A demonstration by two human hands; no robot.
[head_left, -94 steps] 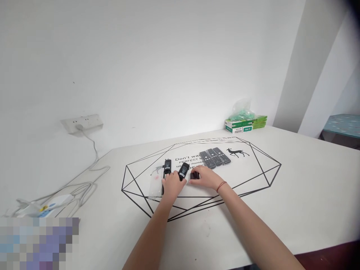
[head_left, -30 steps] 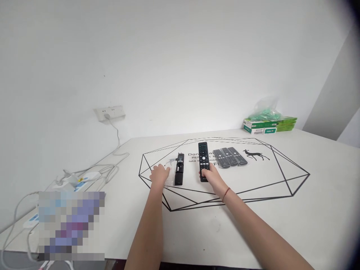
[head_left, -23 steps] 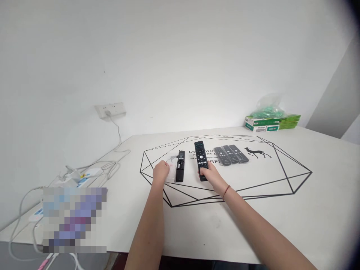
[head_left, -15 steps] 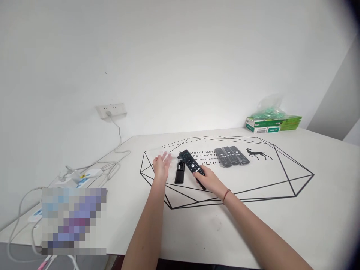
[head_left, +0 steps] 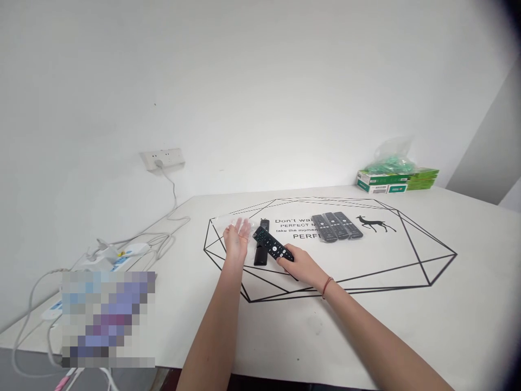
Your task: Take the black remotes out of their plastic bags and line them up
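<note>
My right hand (head_left: 300, 266) grips the near end of a black remote (head_left: 271, 245), buttons up, lifted off the table and angled toward my left hand. My left hand (head_left: 236, 239) is raised with the palm turned up and holds a clear plastic bag (head_left: 237, 222) by its edge. A second black remote (head_left: 261, 248) lies on the white table (head_left: 366, 326) between my hands, partly under the lifted one. Three more remotes (head_left: 337, 226) in clear wrapping lie side by side further right.
Green and white boxes with a plastic bag on top (head_left: 396, 177) sit at the table's far right corner. A wall socket (head_left: 161, 158) feeds a cable down to power strips (head_left: 118, 255) on the left. A blurred patch (head_left: 108, 319) covers the near left.
My right hand lifted the remote off the table and swung its far end left toward my left hand. My left hand picked the clear bag up from the table and turned palm up.
</note>
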